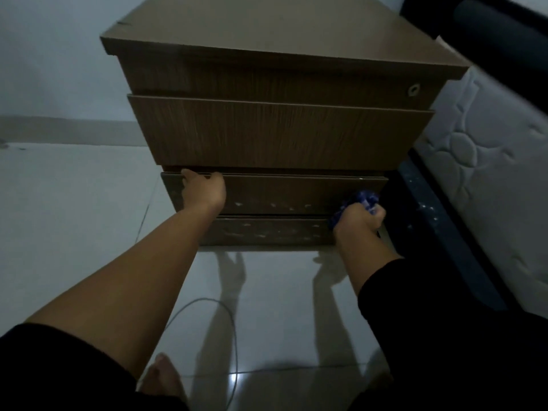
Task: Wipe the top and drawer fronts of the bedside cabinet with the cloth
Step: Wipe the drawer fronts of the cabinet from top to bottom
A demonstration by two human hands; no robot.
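The brown wooden bedside cabinet (275, 132) stands on the tiled floor in front of me, seen from low down. Its top drawer front carries a round lock at the right. My left hand (204, 189) grips the top edge of the lowest drawer front (281, 194) at its left end. My right hand (360, 219) holds a bunched blue cloth (363, 200) pressed against the right end of that same drawer front, near the base panel. White scuff marks run along the lowest drawer and the base panel.
A white quilted mattress (486, 161) on a dark bed frame (430, 209) stands close on the right of the cabinet. A thin cable (234, 336) loops over the glossy white floor tiles. My bare foot (163, 378) shows at the bottom.
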